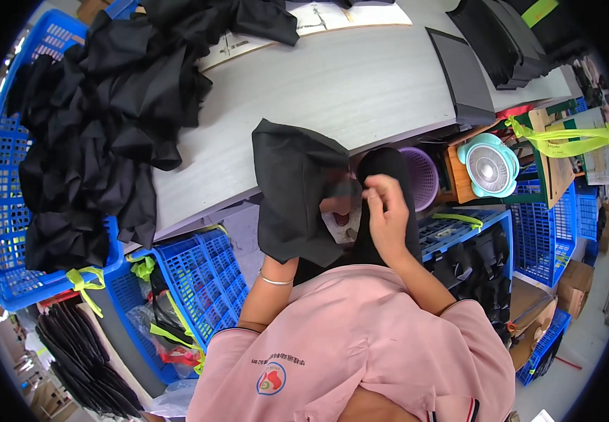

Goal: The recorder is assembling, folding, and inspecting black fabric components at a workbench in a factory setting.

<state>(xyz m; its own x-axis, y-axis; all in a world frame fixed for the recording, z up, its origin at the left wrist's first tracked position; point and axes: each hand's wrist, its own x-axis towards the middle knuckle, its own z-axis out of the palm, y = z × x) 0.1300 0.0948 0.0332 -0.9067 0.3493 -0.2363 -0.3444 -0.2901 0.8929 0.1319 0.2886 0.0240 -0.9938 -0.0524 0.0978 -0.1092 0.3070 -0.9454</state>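
A black fabric piece [294, 190], open like a pouch or sleeve, stands up over my lap at the table's near edge. My left forearm [268, 290], with a pale bangle, runs up under it. The cloth covers my left hand, so its fingers are hidden. Just right of the cloth is my right hand [389, 218], raised with its fingers curled and thumb drawn in. Its fingertips are close to a blurred patch at the cloth's right edge. Whatever they pinch, if anything, is too small to make out.
A grey table [304, 84] spans the front. Black cloth pieces [107, 105] heap over a blue basket [2, 204] at left. Flat black pieces [504, 42] are stacked far right. A purple bin [420, 179], a turquoise fan [489, 165] and blue crates [543, 225] stand at right.
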